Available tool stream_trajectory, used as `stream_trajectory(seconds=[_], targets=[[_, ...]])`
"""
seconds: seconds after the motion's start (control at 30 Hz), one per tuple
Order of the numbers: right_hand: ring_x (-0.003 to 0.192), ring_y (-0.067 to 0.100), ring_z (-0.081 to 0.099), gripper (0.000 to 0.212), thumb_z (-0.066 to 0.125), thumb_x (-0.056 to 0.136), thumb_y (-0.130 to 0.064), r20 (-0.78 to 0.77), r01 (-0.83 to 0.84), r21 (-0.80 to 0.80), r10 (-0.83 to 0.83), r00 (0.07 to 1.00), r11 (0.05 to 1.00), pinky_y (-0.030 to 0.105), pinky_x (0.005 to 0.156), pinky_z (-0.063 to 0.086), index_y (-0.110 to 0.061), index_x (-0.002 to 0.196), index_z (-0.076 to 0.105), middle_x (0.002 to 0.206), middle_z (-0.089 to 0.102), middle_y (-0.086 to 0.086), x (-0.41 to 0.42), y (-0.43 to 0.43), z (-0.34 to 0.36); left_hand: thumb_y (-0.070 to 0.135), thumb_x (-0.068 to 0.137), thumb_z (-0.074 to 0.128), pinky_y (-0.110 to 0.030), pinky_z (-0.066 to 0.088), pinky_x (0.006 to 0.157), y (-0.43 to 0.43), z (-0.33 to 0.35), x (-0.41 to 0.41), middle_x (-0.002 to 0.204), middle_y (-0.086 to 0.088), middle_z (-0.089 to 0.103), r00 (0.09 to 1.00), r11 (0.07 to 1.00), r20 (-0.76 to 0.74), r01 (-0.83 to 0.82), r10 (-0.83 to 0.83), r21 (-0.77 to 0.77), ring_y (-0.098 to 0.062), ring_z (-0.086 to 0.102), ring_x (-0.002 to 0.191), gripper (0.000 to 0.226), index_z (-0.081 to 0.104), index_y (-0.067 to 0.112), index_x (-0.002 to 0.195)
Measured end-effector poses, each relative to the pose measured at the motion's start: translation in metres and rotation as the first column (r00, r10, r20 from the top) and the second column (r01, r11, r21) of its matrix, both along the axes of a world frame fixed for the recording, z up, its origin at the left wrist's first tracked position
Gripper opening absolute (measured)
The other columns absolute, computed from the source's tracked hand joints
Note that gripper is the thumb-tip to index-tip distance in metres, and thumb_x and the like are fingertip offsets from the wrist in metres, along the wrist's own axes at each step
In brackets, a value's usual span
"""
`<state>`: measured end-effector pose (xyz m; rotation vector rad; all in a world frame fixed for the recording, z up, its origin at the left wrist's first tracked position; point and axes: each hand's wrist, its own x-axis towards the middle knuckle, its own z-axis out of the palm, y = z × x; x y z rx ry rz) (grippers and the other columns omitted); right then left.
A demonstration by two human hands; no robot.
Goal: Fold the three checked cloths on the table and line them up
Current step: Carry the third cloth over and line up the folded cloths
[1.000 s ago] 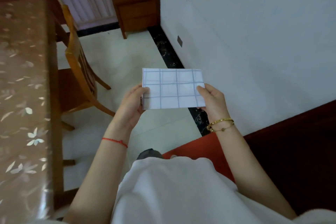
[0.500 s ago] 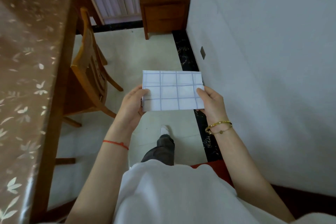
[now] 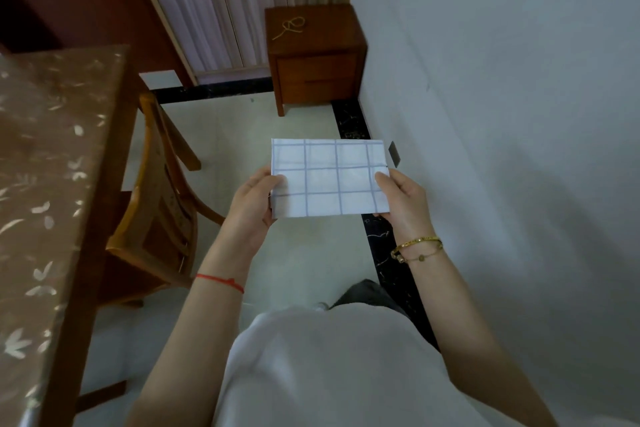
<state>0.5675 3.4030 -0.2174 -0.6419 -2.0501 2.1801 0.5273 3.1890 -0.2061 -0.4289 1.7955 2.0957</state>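
A white cloth with a thin blue check [image 3: 329, 178], folded into a flat rectangle, is held level in front of my chest, over the floor and away from the table. My left hand [image 3: 254, 204] pinches its left edge with the thumb on top. My right hand [image 3: 403, 199] pinches its right edge the same way. The table [image 3: 52, 184], covered in a brown flowered sheet, runs along the left of the view. No other checked cloth shows on the part of the table that I can see.
A wooden chair [image 3: 162, 204] stands tucked at the table's right side. A wooden nightstand [image 3: 317, 55] with a loop of cord on top stands against the white wall [image 3: 502, 114], in front of a wardrobe. Pale tiled floor lies between the chair and the wall.
The view has swung left and upward: the red surface at the lower right is gone, and the table, nightstand and wardrobe show more. Both hands keep the same grip on the folded cloth.
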Motion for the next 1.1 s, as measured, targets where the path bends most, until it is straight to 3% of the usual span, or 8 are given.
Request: stream_trajectory(seconds=[0.2,0.3,0.47,0.57,0.63,0.73,0.97,1.1], targets=[[0.085,0.02,0.061,0.023,0.056,0.094,-0.017,0.032,-0.046,-0.014,0.046,0.998,0.999,0.041,0.073,0.049,-0.023,0.076,0.07,0.084,0.066,0.001,-0.086,0.002,-0.005,0.011,0.101,0.046,-0.026,0.06,0.071,0.0,-0.001,-0.073,0.105,0.0,0.073,0.999,0.999,0.017,-0.03,0.03,0.014,-0.017,0.07,0.094,0.024,0.064,0.018,0.115],[0.087,0.022,0.059,0.019,0.056,0.093,-0.019,0.031,-0.082,-0.021,0.083,0.996,0.996,0.04,0.074,0.048,-0.007,0.081,0.065,0.087,0.063,0.006,-0.138,0.005,-0.014,0.011,0.101,0.045,-0.024,0.058,0.065,0.003,-0.004,-0.117,0.104,0.0,0.073,0.998,0.998,0.014,-0.06,0.06,0.009,-0.015,0.071,0.09,0.026,0.064,0.017,0.118],[0.082,0.022,0.053,0.049,0.061,0.08,-0.036,-0.013,-0.154,-0.05,0.153,0.988,0.987,0.039,0.076,0.043,0.011,0.095,0.054,0.085,0.056,0.008,-0.232,0.012,-0.013,0.011,0.102,0.044,-0.025,0.059,0.067,0.008,-0.001,-0.195,0.106,-0.001,0.073,0.994,0.993,-0.014,-0.111,0.111,0.031,-0.013,0.073,0.087,0.027,0.062,0.017,0.121],[0.083,0.023,0.054,0.043,0.06,0.078,-0.04,0.006,-0.221,-0.029,0.221,0.975,0.975,0.04,0.077,0.044,0.002,0.088,0.062,0.085,0.059,0.009,-0.296,0.018,-0.008,0.009,0.101,0.046,-0.026,0.06,0.066,0.015,0.005,-0.247,0.1,0.0,0.074,0.982,0.981,-0.01,-0.19,0.191,0.037,-0.015,0.073,0.084,0.025,0.065,0.017,0.115],[0.087,0.022,0.061,0.023,0.059,0.084,-0.034,0.004,-0.259,-0.011,0.26,0.966,0.966,0.042,0.081,0.049,-0.016,0.082,0.073,0.086,0.067,0.003,-0.336,0.022,-0.002,0.009,0.101,0.046,-0.026,0.059,0.064,0.018,0.009,-0.281,0.095,0.001,0.075,0.975,0.974,-0.012,-0.222,0.222,0.038,-0.015,0.073,0.083,0.025,0.066,0.019,0.111],[0.09,0.018,0.065,0.022,0.057,0.094,-0.023,-0.006,-0.304,0.007,0.304,0.953,0.953,0.042,0.086,0.052,-0.027,0.081,0.075,0.087,0.072,-0.005,-0.393,0.024,0.006,0.009,0.101,0.046,-0.026,0.06,0.065,0.023,0.013,-0.327,0.094,0.002,0.075,0.961,0.961,-0.012,-0.275,0.275,0.036,-0.014,0.073,0.082,0.023,0.065,0.02,0.11],[0.082,0.023,0.054,0.039,0.058,0.085,-0.036,-0.009,-0.413,0.012,0.413,0.911,0.911,0.039,0.077,0.043,0.002,0.09,0.06,0.095,0.059,0.034,-0.498,0.013,0.002,0.012,0.101,0.047,-0.03,0.06,0.073,0.017,0.011,-0.406,0.11,-0.007,0.069,0.929,0.929,0.016,-0.369,0.369,0.018,-0.022,0.069,0.094,0.021,0.064,0.019,0.112],[0.082,0.02,0.047,0.061,0.06,0.078,-0.046,-0.017,-0.459,0.02,0.459,0.888,0.888,0.038,0.074,0.037,0.012,0.097,0.051,0.099,0.048,0.042,-0.553,-0.004,-0.006,0.013,0.101,0.045,-0.034,0.055,0.083,0.002,0.009,-0.45,0.115,-0.007,0.067,0.913,0.913,0.014,-0.407,0.407,0.006,-0.025,0.065,0.103,0.028,0.061,0.016,0.125]])
